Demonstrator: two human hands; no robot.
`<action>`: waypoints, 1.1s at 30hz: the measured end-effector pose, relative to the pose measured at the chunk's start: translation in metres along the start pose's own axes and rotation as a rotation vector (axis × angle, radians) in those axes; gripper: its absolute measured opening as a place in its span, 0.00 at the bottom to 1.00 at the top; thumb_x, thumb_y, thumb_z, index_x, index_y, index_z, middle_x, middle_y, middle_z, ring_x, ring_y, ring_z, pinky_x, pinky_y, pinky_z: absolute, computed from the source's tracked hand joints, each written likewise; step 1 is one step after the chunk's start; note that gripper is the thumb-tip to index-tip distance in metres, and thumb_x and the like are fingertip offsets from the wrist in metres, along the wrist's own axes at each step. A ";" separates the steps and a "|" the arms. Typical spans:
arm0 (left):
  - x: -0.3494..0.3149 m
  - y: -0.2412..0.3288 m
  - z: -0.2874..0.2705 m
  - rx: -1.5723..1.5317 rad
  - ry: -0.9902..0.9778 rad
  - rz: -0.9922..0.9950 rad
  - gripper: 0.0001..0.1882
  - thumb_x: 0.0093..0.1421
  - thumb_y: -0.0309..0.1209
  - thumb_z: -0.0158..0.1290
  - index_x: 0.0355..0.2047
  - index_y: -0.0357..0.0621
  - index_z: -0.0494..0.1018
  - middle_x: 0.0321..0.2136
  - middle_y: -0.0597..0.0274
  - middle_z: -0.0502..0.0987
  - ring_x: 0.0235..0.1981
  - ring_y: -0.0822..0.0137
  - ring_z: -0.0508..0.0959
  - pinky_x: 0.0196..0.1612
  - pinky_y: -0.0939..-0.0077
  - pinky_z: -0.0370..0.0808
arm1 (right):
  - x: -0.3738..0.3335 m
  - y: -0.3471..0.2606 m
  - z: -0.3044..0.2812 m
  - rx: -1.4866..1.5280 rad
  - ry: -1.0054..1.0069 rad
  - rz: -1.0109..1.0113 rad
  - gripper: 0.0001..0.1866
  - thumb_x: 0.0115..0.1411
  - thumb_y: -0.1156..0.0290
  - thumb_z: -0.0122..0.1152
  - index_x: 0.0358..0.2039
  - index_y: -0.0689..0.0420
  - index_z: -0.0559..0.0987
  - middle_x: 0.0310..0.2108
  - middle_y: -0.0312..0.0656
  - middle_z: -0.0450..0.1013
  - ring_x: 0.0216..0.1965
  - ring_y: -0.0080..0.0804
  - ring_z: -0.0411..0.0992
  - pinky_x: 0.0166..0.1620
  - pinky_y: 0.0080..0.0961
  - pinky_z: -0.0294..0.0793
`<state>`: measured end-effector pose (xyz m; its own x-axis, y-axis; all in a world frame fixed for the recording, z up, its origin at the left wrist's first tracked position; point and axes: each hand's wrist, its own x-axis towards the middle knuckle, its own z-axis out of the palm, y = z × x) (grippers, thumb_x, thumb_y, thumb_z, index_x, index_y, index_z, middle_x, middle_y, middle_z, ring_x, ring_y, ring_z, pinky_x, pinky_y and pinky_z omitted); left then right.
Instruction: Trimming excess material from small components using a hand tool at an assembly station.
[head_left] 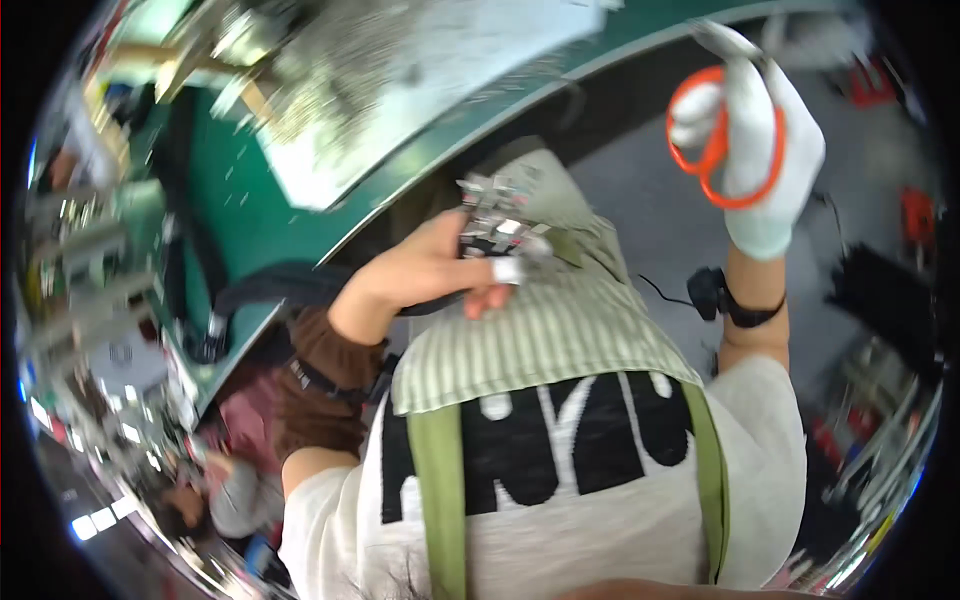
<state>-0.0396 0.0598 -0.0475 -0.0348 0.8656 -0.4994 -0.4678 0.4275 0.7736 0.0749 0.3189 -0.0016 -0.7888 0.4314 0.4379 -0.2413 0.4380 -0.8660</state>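
Observation:
My right hand (760, 140) wears a white glove and is raised at the upper right, its fingers through the orange loops of a pair of scissors (725, 150); the blades are hidden behind the glove. A black band (735, 305) circles that wrist. My left hand (425, 275) is bare, with a white wrap on one fingertip, and comes out of a brown sleeve (325, 375). It pinches a cluster of small shiny metal pieces (495, 220) against the top of my green-and-white striped apron (540, 340).
A green worktable (230, 210) curves across the upper left, with a grey sheet (400, 80) of several small parts lying on it, all blurred. Grey floor (650, 200) shows between the table edge and my body. Cluttered racks line the left and right rims.

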 end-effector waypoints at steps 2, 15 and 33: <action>-0.005 -0.009 0.012 0.016 0.035 0.042 0.16 0.57 0.28 0.53 0.44 0.35 0.68 0.20 0.61 0.76 0.19 0.76 0.75 0.21 0.84 0.73 | 0.007 0.001 0.036 0.315 -0.088 0.054 0.18 0.56 0.73 0.56 0.46 0.66 0.72 0.42 0.47 0.73 0.44 0.31 0.72 0.49 0.25 0.69; -0.050 0.002 0.032 -0.269 0.607 0.392 0.10 0.51 0.23 0.55 0.34 0.35 0.69 0.19 0.61 0.73 0.13 0.76 0.69 0.16 0.83 0.64 | 0.040 -0.049 0.101 -0.005 -0.627 0.239 0.15 0.55 0.67 0.56 0.38 0.64 0.74 0.27 0.42 0.73 0.27 0.23 0.73 0.33 0.23 0.73; -0.024 0.006 0.061 -0.109 0.874 0.512 0.07 0.53 0.19 0.56 0.32 0.34 0.70 0.24 0.58 0.76 0.19 0.73 0.75 0.22 0.80 0.72 | 0.004 -0.004 0.076 0.643 -0.888 0.916 0.15 0.57 0.61 0.56 0.27 0.63 0.76 0.16 0.40 0.72 0.15 0.23 0.70 0.20 0.19 0.68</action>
<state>0.0119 0.0575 -0.0073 -0.8659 0.4261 -0.2622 -0.2921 -0.0051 0.9564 0.0300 0.2587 -0.0147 -0.8318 -0.3717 -0.4123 0.5177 -0.2514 -0.8178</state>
